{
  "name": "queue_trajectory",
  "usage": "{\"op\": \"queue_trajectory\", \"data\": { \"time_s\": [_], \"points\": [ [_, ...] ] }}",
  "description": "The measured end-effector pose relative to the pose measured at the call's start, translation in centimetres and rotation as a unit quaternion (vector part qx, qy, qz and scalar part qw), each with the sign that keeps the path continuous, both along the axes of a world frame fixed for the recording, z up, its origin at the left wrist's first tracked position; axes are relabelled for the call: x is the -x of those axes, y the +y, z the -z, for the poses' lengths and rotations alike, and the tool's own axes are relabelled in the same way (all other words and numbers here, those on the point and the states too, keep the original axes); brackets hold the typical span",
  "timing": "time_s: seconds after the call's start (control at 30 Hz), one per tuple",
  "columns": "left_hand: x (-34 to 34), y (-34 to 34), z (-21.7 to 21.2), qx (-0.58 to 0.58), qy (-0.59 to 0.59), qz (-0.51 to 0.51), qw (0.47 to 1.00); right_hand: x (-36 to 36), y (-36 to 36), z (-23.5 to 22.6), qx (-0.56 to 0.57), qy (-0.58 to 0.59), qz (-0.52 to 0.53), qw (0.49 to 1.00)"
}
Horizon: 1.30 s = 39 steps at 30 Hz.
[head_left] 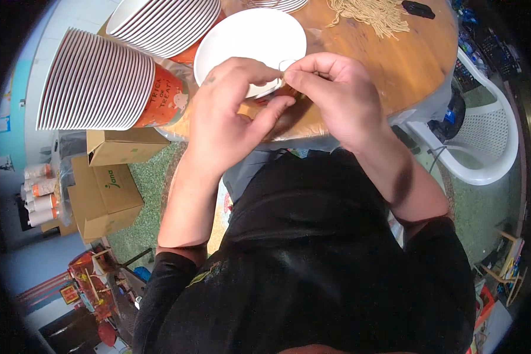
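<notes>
A round white-lined paper bucket [251, 35] lies with its opening toward me on the wooden table. My left hand [230, 106] curves around its near rim, the index finger over the opening and the thumb on the outer side. Right beside it, my right hand [339, 94] pinches a short thin tan cord [282, 77] between thumb and index finger at the rim. A small pale loop shows above these fingertips. The bucket's outer wall is mostly hidden behind my hands.
Two nested stacks of orange-and-white paper buckets, one nearer [94, 82] and one farther [165, 26], lie at the left. A heap of tan cords [371, 15] and a black item [419, 9] are at the far right. Cardboard boxes [109, 194] and a white plastic chair [489, 141] flank the table [419, 65].
</notes>
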<state>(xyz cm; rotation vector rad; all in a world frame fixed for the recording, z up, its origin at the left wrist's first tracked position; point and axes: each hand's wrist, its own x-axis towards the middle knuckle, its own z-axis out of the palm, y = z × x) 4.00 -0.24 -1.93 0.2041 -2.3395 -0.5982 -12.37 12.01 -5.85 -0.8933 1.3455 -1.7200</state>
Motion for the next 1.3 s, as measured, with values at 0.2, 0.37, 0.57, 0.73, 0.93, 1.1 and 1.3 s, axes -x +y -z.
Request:
{"op": "queue_trajectory", "data": {
  "time_s": [0.2,0.37,0.57,0.73,0.93,1.1,1.3],
  "points": [
    [0.4,0.3,1.2,0.103,0.031,-0.035,0.994,-0.1,0.1,0.2,0.037,-0.028,-0.021,0.999],
    [0.2,0.3,1.2,0.104,0.032,-0.044,0.993,0.2,0.3,-0.2,0.032,0.041,-0.039,0.998],
    [0.4,0.4,1.4,0.056,0.039,-0.051,0.996,0.6,-0.3,0.8,0.077,0.161,0.042,0.983],
    [0.3,0.2,1.4,0.074,0.047,-0.041,0.995,2.1,-0.9,0.9,0.113,0.315,0.041,0.941],
    [-0.4,0.2,2.1,0.04,0.064,-0.032,0.997,2.7,-1.3,0.2,0.099,0.307,0.054,0.945],
    [-1.1,0.0,1.8,0.159,0.001,0.01,0.987,3.1,-1.3,-0.9,0.059,0.362,0.109,0.924],
    [-1.4,-0.1,0.5,0.084,-0.044,0.03,0.995,3.2,-2.0,-0.5,0.134,0.477,0.148,0.856]
  ]
}}
